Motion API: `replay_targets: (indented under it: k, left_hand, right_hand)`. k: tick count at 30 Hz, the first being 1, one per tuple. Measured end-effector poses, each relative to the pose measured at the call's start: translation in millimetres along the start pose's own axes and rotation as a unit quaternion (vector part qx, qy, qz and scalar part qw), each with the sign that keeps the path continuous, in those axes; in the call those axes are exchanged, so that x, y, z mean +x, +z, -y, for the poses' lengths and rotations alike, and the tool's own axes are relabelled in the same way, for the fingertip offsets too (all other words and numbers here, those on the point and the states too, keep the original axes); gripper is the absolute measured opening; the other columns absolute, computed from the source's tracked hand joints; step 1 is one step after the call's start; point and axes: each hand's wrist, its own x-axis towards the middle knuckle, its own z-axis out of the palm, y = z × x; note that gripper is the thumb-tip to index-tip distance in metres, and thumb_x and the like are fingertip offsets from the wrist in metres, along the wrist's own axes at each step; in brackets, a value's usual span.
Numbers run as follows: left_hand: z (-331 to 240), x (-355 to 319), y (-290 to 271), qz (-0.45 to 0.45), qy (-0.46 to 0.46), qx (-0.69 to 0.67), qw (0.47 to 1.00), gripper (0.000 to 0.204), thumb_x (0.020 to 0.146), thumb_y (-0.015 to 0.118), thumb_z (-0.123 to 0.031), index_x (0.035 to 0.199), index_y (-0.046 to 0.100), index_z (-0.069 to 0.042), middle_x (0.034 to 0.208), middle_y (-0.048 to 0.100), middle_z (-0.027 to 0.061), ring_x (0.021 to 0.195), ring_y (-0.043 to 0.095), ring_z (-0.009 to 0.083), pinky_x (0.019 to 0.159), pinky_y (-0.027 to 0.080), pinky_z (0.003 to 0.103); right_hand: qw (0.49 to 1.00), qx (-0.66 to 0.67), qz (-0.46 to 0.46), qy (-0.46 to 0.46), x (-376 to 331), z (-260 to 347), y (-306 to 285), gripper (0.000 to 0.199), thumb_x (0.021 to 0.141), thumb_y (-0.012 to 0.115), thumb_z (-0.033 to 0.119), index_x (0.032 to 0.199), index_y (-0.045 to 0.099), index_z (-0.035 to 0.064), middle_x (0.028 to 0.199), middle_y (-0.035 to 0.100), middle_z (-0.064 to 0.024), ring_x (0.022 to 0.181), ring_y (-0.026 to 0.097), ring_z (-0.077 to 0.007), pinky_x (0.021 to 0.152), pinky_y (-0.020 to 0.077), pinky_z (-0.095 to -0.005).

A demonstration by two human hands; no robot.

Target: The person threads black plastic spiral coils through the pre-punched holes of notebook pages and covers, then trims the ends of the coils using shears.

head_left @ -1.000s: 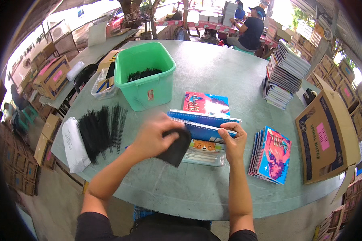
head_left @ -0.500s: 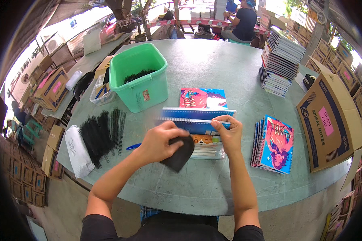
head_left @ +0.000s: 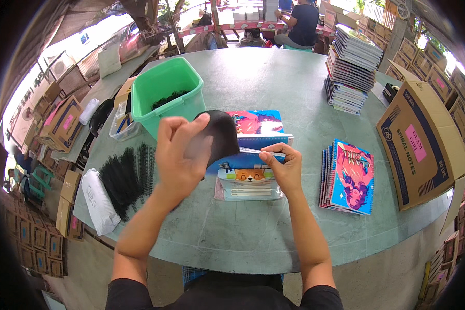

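Note:
A black flat piece with rounded corners (head_left: pixel 221 133) is gripped in my left hand (head_left: pixel 178 155), raised over the left end of a blue notebook (head_left: pixel 232 164); motion blurs it and I cannot tell its kind. The thumb and fingers of my right hand (head_left: pixel 284 166) pinch the notebook's right end, near its row of punched holes. Behind it lie another punched blue edge and a pink and blue notebook cover (head_left: pixel 258 120). Beneath it, closer to me, a cover with an orange animal face (head_left: pixel 250 176) rests on a clear-wrapped pack.
Left of my hands stand a green bin (head_left: pixel 168 113) with black coils inside and a pile of black spiral coils (head_left: pixel 121 181) beside a white wrapped bundle (head_left: pixel 99 201). Rightward are spiral notebooks (head_left: pixel 350 178), a tall notebook stack (head_left: pixel 352 72) and an open carton (head_left: pixel 416 150). A person sits beyond.
My left hand has lifted the black piece from in front of the notebook up over its left end. My right hand keeps its pinch. The whole view has shifted slightly.

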Motion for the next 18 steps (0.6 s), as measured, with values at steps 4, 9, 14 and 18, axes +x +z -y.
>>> replay_targets:
  k: [4,9,14,18]
  left_hand:
    - [-20.9,24.3,-5.2,-0.109,-0.164,-0.265,0.944,0.032,0.070,0.066,0.003,0.101,0.064,-0.006,0.091,0.054,0.0087,0.083,0.058,0.0224,0.072,0.047,0.030]
    - [6.9,-23.0,18.6,0.166,-0.013,-0.033,0.985,0.029,0.073,0.065,0.002,0.101,0.064,-0.006,0.090,0.060,0.0085,0.087,0.060,0.0219,0.077,0.049,0.033]
    - [4.6,-12.0,30.4,0.055,-0.067,-0.032,0.996,0.025,0.072,0.068,-0.002,0.096,0.067,-0.006,0.090,0.060,0.0108,0.084,0.058,0.0252,0.076,0.046,0.031]
    - [5.9,-7.1,23.8,0.087,-0.098,-0.085,0.988,0.028,0.072,0.068,-0.003,0.099,0.065,-0.006,0.091,0.059,0.0117,0.087,0.059,0.0252,0.079,0.047,0.033]
  right_hand:
    - [1.000,0.015,-0.001,-0.002,0.4,-1.2,-3.8,0.017,0.079,0.074,0.016,0.084,0.068,0.0008,0.076,0.065,-0.0015,0.070,0.057,-0.0059,0.061,0.0453,-0.0207]
    - [0.999,0.038,0.012,0.012,0.3,-6.4,-0.7,0.017,0.081,0.073,0.016,0.086,0.068,0.0014,0.076,0.065,-0.0006,0.069,0.055,-0.0049,0.060,0.0436,-0.0200]
    - [0.998,0.062,0.020,0.024,1.0,-4.1,-3.1,0.017,0.083,0.071,0.017,0.087,0.067,0.0007,0.076,0.064,0.0003,0.069,0.054,-0.0041,0.060,0.0432,-0.0202]
    - [0.997,0.058,0.026,0.036,0.9,-4.7,-4.4,0.019,0.085,0.069,0.018,0.088,0.067,-0.0005,0.076,0.064,0.0003,0.070,0.054,-0.0043,0.061,0.0433,-0.0204]
